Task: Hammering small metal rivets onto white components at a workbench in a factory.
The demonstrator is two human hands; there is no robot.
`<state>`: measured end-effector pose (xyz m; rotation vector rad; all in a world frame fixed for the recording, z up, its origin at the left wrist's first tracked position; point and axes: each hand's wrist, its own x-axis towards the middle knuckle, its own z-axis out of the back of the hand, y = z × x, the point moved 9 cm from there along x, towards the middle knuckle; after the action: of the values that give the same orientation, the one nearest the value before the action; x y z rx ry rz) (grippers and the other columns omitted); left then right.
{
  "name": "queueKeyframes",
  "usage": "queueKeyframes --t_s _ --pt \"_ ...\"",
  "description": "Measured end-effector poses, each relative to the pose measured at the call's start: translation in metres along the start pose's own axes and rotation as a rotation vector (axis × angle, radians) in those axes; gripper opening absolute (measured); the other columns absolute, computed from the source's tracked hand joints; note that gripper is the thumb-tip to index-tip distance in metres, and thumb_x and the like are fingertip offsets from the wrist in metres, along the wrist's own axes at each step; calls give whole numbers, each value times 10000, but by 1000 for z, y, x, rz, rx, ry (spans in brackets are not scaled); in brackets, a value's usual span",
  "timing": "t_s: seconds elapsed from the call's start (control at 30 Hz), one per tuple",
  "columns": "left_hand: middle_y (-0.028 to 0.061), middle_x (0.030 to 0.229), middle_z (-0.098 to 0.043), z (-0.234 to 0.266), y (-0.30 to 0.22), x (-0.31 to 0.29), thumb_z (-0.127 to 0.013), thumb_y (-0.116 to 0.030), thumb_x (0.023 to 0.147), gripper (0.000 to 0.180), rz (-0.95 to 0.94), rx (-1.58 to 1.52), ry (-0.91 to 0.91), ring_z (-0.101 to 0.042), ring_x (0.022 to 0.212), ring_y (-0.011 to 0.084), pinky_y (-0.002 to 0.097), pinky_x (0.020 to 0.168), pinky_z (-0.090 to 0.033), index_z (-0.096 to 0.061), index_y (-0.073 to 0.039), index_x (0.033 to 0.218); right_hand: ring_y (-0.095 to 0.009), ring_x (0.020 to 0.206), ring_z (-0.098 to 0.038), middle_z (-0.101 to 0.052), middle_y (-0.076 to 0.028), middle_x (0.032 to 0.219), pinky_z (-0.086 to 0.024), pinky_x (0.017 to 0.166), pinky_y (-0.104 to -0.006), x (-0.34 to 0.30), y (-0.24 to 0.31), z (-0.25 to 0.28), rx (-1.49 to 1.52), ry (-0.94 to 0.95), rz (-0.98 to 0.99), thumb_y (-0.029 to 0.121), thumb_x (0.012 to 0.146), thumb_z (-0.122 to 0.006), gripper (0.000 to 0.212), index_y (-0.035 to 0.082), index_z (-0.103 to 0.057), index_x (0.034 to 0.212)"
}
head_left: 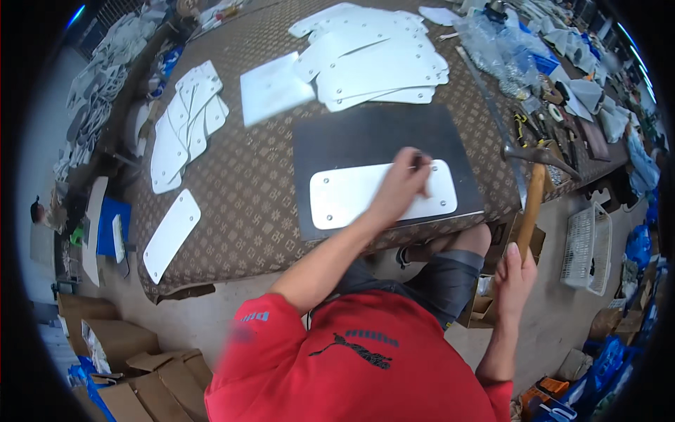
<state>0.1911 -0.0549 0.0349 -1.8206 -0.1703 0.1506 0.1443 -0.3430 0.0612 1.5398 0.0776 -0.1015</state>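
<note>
A white rounded-corner panel point(344, 197) with metal rivets or eyelets near its corners lies flat on a dark board point(365, 133). Over its right part, my left hand point(402, 184) is closed, fingertips pinching a small dark object point(418, 160) too blurred to name; it sits close to the rivet at the panel's far right corner. My right hand point(515, 274) grips a hammer point(532, 207) by the end of its wooden handle. The hammer is raised off the table's right side, its metal head uppermost.
The patterned tablecloth point(260, 204) bears a large stack of white panels point(380, 63), a translucent sheet point(276, 88), a smaller panel pile point(184, 126) and one single panel point(172, 235). Hand tools point(541, 126) and plastic bags crowd the right. Cardboard boxes point(155, 380) and a white basket point(587, 250) stand on the floor.
</note>
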Motion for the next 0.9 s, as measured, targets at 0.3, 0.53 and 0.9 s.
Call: queueKeyframes --t_s 0.3,0.53,0.9 --pt "181 1317 -534 122 -53 -50 -883 -318 725 840 -27 1366 52 -607 1143 368 449 917 -506 -498 -67 1428 -16 428 -338 -351 79 583 -266 364 -214 81 -7 -24 210 -100 156 240 1051 -564 203 121 -476 912" --pt "176 1077 -625 140 -44 -38 -895 -255 698 590 199 1497 79 -650 1006 346 420 865 -519 -650 -8 1174 -118 507 -470 -470 -11 607 -371 478 -309 163 -19 -22 -8 -177 251 257 1021 -608 257 40 -548 896" --pt "224 992 -695 163 -155 119 -817 -265 795 437 -344 1494 -273 -646 1000 367 420 887 -494 -683 31 1086 -281 647 -592 -610 -171 708 -458 641 -399 176 -34 -16 -343 -263 306 281 980 -653 311 -25 -618 934"
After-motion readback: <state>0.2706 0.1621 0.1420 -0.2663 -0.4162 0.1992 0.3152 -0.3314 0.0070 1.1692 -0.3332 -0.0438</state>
